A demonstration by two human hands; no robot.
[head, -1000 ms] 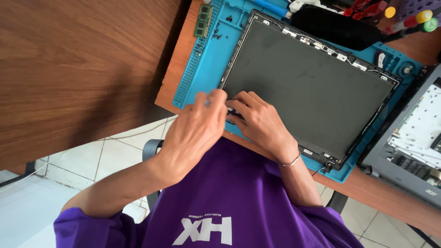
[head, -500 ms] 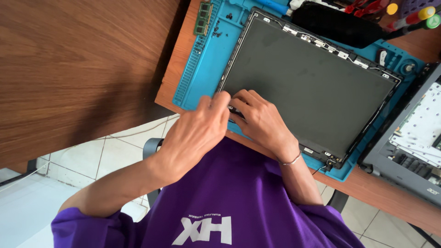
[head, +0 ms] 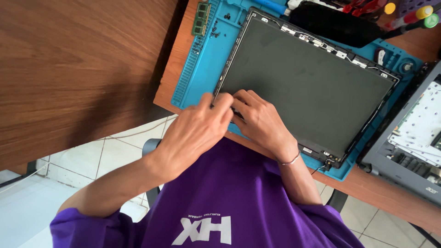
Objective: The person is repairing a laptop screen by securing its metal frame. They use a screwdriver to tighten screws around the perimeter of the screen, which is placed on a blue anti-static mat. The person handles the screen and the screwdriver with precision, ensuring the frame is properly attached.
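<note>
A dark laptop display panel [head: 312, 78] lies flat on a blue work mat [head: 197, 78]. Both my hands meet at its near left corner. My left hand [head: 193, 133] comes in from the left, its fingertips pinched on the panel's corner edge. My right hand [head: 259, 121], with a thin bracelet at the wrist, rests on the panel just beside it. Its bent fingers grip the same corner, and its fingertips are partly hidden under the left hand. A thin cable runs along the panel's frame.
A green memory stick [head: 200, 18] and small screws [head: 216, 30] lie at the mat's far left. A black pouch [head: 330, 23] and colour-handled screwdrivers [head: 413, 16] sit behind the panel. An opened grey laptop base [head: 413, 138] is at the right. Tiled floor shows below the desk edge.
Both hands stay at the same corner. The left fingertips have shifted slightly along the panel's edge.
</note>
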